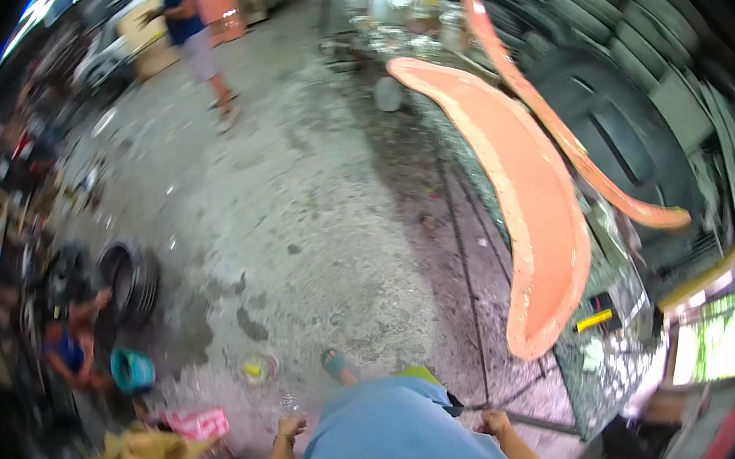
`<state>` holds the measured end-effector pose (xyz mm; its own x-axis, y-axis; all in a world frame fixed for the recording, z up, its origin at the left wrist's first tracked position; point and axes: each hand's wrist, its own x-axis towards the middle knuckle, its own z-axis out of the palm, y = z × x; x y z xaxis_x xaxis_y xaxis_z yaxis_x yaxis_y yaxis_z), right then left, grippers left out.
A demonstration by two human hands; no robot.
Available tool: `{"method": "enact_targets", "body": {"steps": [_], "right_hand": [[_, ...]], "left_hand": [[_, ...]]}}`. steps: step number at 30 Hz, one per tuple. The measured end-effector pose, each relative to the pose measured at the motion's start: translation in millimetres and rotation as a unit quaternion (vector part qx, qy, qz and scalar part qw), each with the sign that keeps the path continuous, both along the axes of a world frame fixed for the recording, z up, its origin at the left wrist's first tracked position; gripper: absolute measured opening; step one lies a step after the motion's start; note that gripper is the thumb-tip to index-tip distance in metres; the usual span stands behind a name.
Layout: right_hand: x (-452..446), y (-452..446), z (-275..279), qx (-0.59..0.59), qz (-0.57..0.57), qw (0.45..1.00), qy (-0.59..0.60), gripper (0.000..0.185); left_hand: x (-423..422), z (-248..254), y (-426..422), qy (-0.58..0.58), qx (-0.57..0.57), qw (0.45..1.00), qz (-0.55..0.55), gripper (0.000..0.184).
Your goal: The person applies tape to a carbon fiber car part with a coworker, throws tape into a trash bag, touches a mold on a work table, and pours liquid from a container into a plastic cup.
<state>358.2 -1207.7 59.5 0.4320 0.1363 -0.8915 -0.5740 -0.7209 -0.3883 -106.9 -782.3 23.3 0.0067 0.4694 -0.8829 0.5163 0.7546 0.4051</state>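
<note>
In the head view, your left hand point(291, 427) is beside your blue shirt point(405, 441) and your right hand point(495, 421) is near the close edge of the worktable point(576, 389); the fingers of both look curled, but you cannot tell from this view whether either is clenched or grasping anything. Your wide orange curved panel point(535, 192) lies along the worktable, with a narrower orange strip point(562, 135) beyond it and a yellow item point(593, 319) just beside its near end. A standing person point(184, 17) is noted well apart, upper left.
</note>
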Motion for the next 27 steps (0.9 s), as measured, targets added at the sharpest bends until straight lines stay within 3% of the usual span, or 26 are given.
{"method": "enact_targets", "body": {"steps": [2,4,6,8,9,10,12,15,20,22,23,24,25,26,27], "right_hand": [[-17,32,15,0.038,-0.096,0.993,0.057,0.052],[-48,62,12,0.011,-0.115,0.993,0.038,0.054],[-73,78,-7,0.021,-0.139,0.989,0.049,0.056],[-101,70,-82,0.122,-0.224,0.956,0.147,0.047],[-104,104,-54,0.05,-0.156,0.982,0.095,0.037],[-114,112,-54,0.075,0.057,0.995,-0.04,0.026],[-136,139,-99,0.027,-0.077,0.996,0.045,0.029],[-126,173,-134,-0.003,-0.108,0.992,0.07,0.033],[9,255,-117,0.056,-0.091,0.994,0.004,0.03],[70,285,-112,0.095,-0.079,0.99,-0.074,0.032],[96,303,-116,0.032,-0.125,0.99,-0.06,0.023],[125,332,-59,-0.006,-0.158,0.979,-0.127,0.027],[146,345,-54,-0.033,-0.134,0.983,-0.125,0.031],[154,347,-81,-0.03,-0.114,0.973,-0.196,0.032],[164,355,-85,0.037,-0.199,0.967,-0.155,0.034]], "left_hand": [[18,-2,83,-0.034,0.039,0.998,-0.044,0.035],[29,-1,154,-0.066,0.078,0.992,-0.07,0.034],[66,9,227,-0.038,0.111,0.985,-0.127,0.05],[110,18,278,-0.037,0.124,0.981,-0.148,0.054],[131,18,303,-0.03,0.134,0.98,-0.143,0.059],[154,18,321,-0.03,0.133,0.978,-0.16,0.063],[201,18,349,-0.031,0.145,0.975,-0.169,0.064],[274,16,378,-0.044,0.114,0.976,-0.181,0.063],[369,25,402,-0.119,0.083,0.95,-0.278,0.043],[401,37,403,-0.15,0.102,0.954,-0.24,0.021],[416,43,406,-0.14,0.084,0.944,-0.286,0.021],[428,48,411,-0.127,0.108,0.94,-0.298,0.018],[435,51,417,-0.113,0.13,0.935,-0.311,0.015],[444,10,428,-0.158,0.085,0.946,-0.27,0.015],[444,-10,450,-0.081,0.136,0.906,-0.393,0.015]]}}
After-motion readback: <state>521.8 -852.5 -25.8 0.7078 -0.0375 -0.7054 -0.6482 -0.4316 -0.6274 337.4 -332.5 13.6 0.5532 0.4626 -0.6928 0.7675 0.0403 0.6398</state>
